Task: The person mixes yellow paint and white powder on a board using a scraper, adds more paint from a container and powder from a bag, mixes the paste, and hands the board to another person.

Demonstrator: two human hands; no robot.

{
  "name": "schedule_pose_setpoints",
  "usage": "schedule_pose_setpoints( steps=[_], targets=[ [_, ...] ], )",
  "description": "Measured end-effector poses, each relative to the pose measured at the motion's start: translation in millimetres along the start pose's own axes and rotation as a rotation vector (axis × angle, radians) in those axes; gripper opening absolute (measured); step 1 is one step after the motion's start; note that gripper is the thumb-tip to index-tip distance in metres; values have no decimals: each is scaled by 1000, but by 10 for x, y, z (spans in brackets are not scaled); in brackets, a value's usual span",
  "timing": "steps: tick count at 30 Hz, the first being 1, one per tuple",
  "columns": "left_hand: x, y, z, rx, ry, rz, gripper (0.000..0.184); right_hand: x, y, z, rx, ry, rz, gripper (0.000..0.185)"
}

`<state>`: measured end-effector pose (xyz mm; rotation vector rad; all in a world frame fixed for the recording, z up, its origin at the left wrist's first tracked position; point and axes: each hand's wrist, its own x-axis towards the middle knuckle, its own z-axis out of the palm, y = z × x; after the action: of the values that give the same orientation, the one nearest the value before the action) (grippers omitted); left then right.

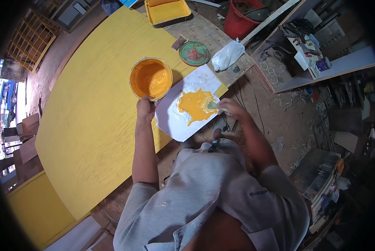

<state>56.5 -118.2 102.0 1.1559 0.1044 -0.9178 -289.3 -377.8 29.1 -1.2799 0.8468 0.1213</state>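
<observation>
My left hand (pixel 144 109) is closed at the near rim of a bucket (pixel 132 87) containing orange-yellow paint, close to the left edge of a white board (pixel 167 121); part of its grip is hidden. A thick yellow-orange patch of paint (pixel 191 104) is spread over the board, with white powder or paste around and in it. In my right hand (pixel 232 108) is a putty knife (pixel 212 105), gripped by its handle. Its blade rests in the right side of the patch.
Under the bucket and board lies a large yellow-painted panel (pixel 91 104). Beyond are a paint-smeared lid (pixel 194 53), a white plastic bag (pixel 228 55), a yellow paint tray (pixel 168 12) and a red bucket (pixel 239 27). At right stands a cluttered wooden cabinet (pixel 279 71).
</observation>
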Motion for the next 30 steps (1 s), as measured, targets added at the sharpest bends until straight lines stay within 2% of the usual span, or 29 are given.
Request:
schedule_pose_setpoints(
  steps=[2,5,6,9,12,15,17,20,23,26,29,30],
  targets=[
    [-7,142,49,-21,9,2,45,199,-67,81,1,-37,37,18],
    [93,293,35,-54,22,-28,46,311,-170,357,-96,-39,-124,19],
    [140,346,-16,-54,10,-57,47,267,-274,422,-97,-34,-83,18],
    [238,370,-91,-15,9,-68,48,202,-275,356,-48,-76,-204,17],
    [266,456,-102,32,10,-74,46,-14,-482,-38,-171,-4,-65,18],
    [354,456,-155,72,25,-101,47,69,-421,-363,-160,55,17,20],
    [407,432,-209,100,37,-118,52,333,-327,-452,-172,-4,26,20],
    [334,456,-270,174,13,-169,74,605,-504,-342,-207,-120,23,19],
    [-87,467,93,126,308,-191,93,832,-730,34,-285,-230,4,19],
    [-247,126,-291,337,200,-112,92,886,-861,420,-343,-292,-92,20],
    [-319,-338,-630,731,215,214,77,684,-1027,619,-411,-277,-183,22],
    [-360,-465,-675,827,266,324,62,618,-1026,625,-441,-260,-234,22]
  ],
)
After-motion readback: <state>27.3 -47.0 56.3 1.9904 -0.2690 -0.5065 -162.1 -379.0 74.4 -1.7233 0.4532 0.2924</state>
